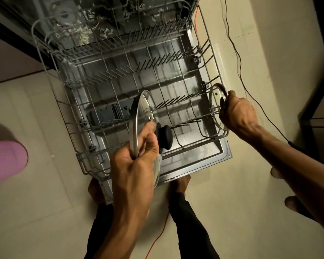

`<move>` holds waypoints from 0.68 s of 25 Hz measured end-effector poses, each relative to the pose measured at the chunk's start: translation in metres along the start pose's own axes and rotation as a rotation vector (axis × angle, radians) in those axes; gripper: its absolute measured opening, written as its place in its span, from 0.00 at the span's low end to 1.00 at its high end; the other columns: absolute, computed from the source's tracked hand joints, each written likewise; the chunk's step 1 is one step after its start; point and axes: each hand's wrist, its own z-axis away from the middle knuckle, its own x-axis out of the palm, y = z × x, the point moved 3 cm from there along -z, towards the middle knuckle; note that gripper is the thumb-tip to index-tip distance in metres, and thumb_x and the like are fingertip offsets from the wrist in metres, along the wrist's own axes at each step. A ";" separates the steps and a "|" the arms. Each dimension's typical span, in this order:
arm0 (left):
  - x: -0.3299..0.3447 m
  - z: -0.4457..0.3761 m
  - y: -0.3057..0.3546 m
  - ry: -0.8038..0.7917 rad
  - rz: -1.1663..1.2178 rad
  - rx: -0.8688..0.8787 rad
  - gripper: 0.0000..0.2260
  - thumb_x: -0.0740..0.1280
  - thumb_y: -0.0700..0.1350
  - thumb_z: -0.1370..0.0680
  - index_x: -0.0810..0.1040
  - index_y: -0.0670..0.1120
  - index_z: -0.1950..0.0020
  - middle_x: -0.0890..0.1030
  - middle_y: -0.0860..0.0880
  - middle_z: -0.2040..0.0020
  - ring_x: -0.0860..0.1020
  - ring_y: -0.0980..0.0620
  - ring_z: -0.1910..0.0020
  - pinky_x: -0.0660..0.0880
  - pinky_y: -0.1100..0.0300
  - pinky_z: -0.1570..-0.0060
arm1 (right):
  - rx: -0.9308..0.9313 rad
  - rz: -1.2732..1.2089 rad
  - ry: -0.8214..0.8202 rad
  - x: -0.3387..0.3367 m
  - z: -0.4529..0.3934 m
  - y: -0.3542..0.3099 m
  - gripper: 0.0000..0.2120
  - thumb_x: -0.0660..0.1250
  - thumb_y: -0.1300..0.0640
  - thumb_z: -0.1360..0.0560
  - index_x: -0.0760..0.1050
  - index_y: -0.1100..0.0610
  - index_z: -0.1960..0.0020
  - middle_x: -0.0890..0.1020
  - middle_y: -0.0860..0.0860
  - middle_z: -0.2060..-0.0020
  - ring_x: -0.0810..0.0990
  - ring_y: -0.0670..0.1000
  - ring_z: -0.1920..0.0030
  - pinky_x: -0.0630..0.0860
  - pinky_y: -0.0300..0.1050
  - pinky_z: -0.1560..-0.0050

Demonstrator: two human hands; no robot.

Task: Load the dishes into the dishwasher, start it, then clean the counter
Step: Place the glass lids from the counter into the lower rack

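Lower rack (79,154): pulled out over the open dishwasher door (204,159), no dishes seated in it yet. All places below given rel. to this rack.

- Large glass lid (141,116), black knob (164,136): held on edge over the rack's front, nearly upright. Left hand (133,165) clamped on its metal rim, thumb on the glass near the knob.
- Small glass lid (216,107): at the rack's right-front corner, on edge, low among the wires; cannot tell if it sits between tines. Right hand (238,114) wrapped round its knob.
- Bare feet (181,182): on the floor just in front of the rack, under the door's lip.
- Black cable (238,53) and orange cable (195,17): on the floor right of the rack.

Risks, as I judge them:
- Rim grip on lrg lid is thin; a slip drops glass onto wire, door or feet.
- Sm lid not wedged between tines could topple when released.
- Two lids knocking together could chip.
- Cables nr feet: trip hazard w/ both hands full.
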 end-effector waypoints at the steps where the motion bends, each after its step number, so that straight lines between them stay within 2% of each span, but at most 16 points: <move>1: 0.000 0.000 0.000 -0.002 0.002 -0.002 0.13 0.64 0.48 0.27 0.80 0.56 0.44 0.81 0.61 0.43 0.77 0.63 0.40 0.75 0.68 0.46 | 0.018 -0.011 0.005 -0.002 -0.004 0.000 0.09 0.59 0.61 0.20 0.68 0.66 0.43 0.72 0.53 0.70 0.70 0.52 0.73 0.62 0.42 0.73; 4: 0.001 -0.001 -0.002 -0.004 0.007 -0.009 0.11 0.64 0.45 0.25 0.80 0.56 0.45 0.82 0.61 0.44 0.77 0.63 0.40 0.75 0.65 0.43 | 0.035 0.028 -0.031 -0.009 -0.017 -0.003 0.08 0.59 0.61 0.21 0.68 0.64 0.45 0.70 0.53 0.70 0.68 0.52 0.73 0.58 0.41 0.74; 7: 0.003 0.000 -0.007 -0.018 -0.017 -0.003 0.12 0.64 0.48 0.26 0.81 0.57 0.45 0.81 0.61 0.42 0.76 0.62 0.39 0.71 0.57 0.36 | 0.038 0.085 -0.107 -0.012 -0.030 -0.009 0.10 0.60 0.61 0.21 0.68 0.64 0.41 0.70 0.53 0.67 0.69 0.51 0.70 0.61 0.42 0.73; 11: 0.005 0.003 -0.016 -0.020 -0.038 -0.001 0.12 0.65 0.48 0.26 0.80 0.57 0.44 0.81 0.59 0.41 0.76 0.61 0.38 0.71 0.57 0.37 | 0.040 0.091 -0.157 -0.014 -0.041 -0.013 0.14 0.63 0.62 0.23 0.69 0.64 0.39 0.70 0.52 0.65 0.69 0.50 0.69 0.65 0.42 0.73; 13: 0.008 0.004 -0.021 -0.024 -0.050 0.001 0.13 0.64 0.48 0.26 0.80 0.56 0.43 0.81 0.59 0.41 0.76 0.61 0.38 0.72 0.58 0.39 | 0.036 0.071 -0.163 -0.014 -0.042 -0.011 0.13 0.64 0.63 0.23 0.70 0.64 0.40 0.69 0.51 0.66 0.68 0.49 0.69 0.64 0.41 0.73; 17: 0.012 0.008 -0.029 -0.040 -0.083 0.010 0.14 0.64 0.50 0.27 0.80 0.55 0.42 0.81 0.60 0.41 0.76 0.61 0.38 0.71 0.55 0.35 | 0.035 -0.031 -0.144 -0.013 -0.038 -0.009 0.08 0.64 0.66 0.25 0.71 0.59 0.47 0.69 0.48 0.67 0.67 0.47 0.71 0.62 0.39 0.73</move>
